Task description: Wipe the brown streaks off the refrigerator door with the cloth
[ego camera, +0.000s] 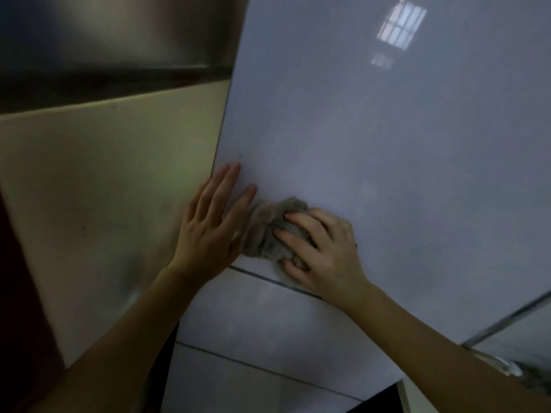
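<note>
Cloth (pixel 268 231): grey-brown, fuzzy, bunched into a wad, not spread flat. Sits on the door (pixel 372 129), low left part, just above the seam (pixel 262 277) to the lower panel (pixel 268 323). Door is pale and glossy, with a window reflection (pixel 401 23) at the far right. Right hand (pixel 325 251) is on top of the wad, fingers (pixel 298 219) curled over its right half and gripping it. The left half of the cloth sticks out past the fingertips. Left hand (pixel 208 231) lies flat at the door's left edge, fingers (pixel 226 186) straight and together, holding nothing, pressing the surface. Its thumb side is just left of the cloth, touching or nearly so; can't tell which. Cream wall (pixel 104 204) left of the door. Frame is blurry.
</note>
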Demonstrator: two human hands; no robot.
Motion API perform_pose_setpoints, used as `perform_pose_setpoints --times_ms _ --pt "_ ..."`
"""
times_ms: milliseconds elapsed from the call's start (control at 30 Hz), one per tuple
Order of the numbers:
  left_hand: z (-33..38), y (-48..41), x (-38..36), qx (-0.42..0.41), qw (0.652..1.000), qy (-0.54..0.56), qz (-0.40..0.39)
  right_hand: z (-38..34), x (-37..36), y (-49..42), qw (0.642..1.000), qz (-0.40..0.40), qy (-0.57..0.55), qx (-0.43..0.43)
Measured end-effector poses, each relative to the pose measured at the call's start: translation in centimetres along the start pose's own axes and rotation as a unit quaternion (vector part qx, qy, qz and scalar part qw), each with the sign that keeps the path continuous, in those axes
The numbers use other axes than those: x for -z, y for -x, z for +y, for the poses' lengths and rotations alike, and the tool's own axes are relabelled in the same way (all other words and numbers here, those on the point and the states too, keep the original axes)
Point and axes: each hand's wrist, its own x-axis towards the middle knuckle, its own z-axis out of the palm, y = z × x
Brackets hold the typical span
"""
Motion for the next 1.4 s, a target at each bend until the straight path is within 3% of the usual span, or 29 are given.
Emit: perform_pose_setpoints --times_ms 200,567,1033,1267,1400 --pt "-0.2 0.3 -1.0 0.006 1.000 -0.008 0.026 0.6 -0.2 3.6 0.997 -0.044 -0.001 0.060" --pt "0.2 0.3 -0.5 0.009 0.999 -0.028 0.014 1.2 0.7 6.4 1.000 -0.014 0.011 -0.007" --pt "1.7 0.4 0.5 0.050 0.997 -0.037 -0.042 1.8 1.6 8.7 0.999 -0.022 0.024 0.002" --pt "2.9 1.2 0.4 0.009 0.997 -0.064 -0.031 3.3 3.2 11.2 0.999 0.002 0.031 -0.029" --pt "3.4 1.8 0.0 0.019 0.996 -0.070 -0.058 5.4 5.6 9.1 0.987 0.075 0.055 -0.129"
